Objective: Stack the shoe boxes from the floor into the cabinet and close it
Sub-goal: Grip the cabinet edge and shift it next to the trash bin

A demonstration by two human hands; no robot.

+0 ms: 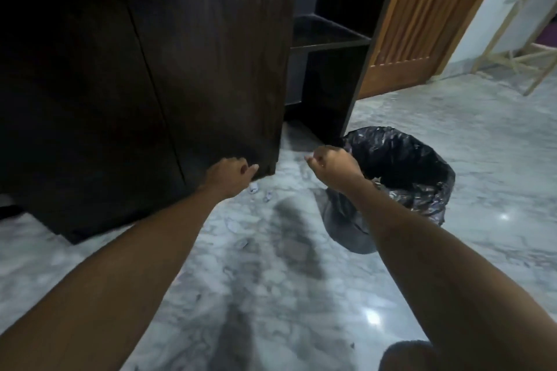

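A dark wooden cabinet (90,84) fills the upper left of the head view. Its dark door (217,63) stands swung partly outward. My left hand (230,173) grips the door's bottom corner, thumb toward the edge. My right hand (331,164) hovers to the right of the door with its fingers curled into a loose fist and nothing in it. Behind the door, dark shelves (328,39) of the cabinet's interior show; what lies on them is too dark to tell. No shoe boxes are visible on the floor.
A bin lined with a black plastic bag (401,187) stands on the grey marble floor (271,265) just right of my right hand. A light wooden door (422,24) is at the back right, and a pale wooden frame (512,48) stands at the far right. Small paper scraps (259,190) lie near the door.
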